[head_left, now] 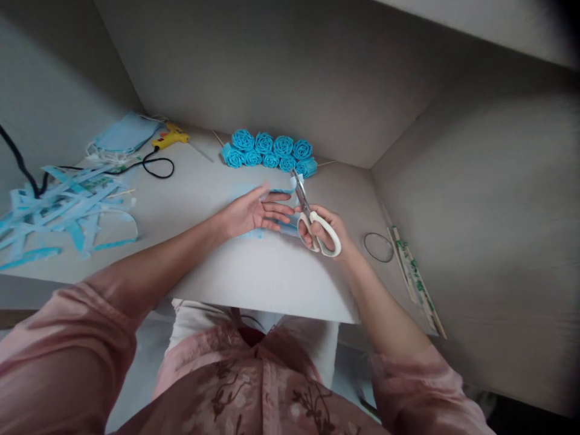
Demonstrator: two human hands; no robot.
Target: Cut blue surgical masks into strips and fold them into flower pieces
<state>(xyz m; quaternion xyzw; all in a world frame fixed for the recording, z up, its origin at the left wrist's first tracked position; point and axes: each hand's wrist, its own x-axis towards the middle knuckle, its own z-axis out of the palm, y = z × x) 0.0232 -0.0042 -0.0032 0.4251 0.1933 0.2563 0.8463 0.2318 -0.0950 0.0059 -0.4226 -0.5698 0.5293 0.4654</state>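
My right hand [327, 229] is wrapped round the white handles of a pair of scissors [312, 219], with the blades pointing away from me. Beside it, my left hand [260, 212] has its fingers spread and slightly blurred, with nothing visibly gripped. Under and behind the left hand lies a light blue sheet [287, 226], mostly covered, perhaps a face mask. A small pale blue scrap shows at the scissor blades; whether they touch it I cannot tell. Just beyond the blades sit several blue rolled roses [270, 151] in two rows, thin sticks poking out at either end.
Cut blue strips [72, 202] are heaped at the left. Behind them are a stack of face masks [124, 132] and a yellow glue gun [171, 138] with a black cord. A wire ring [379, 247] and wrapped sticks [414, 272] lie at right. Grey walls enclose the table [267, 275].
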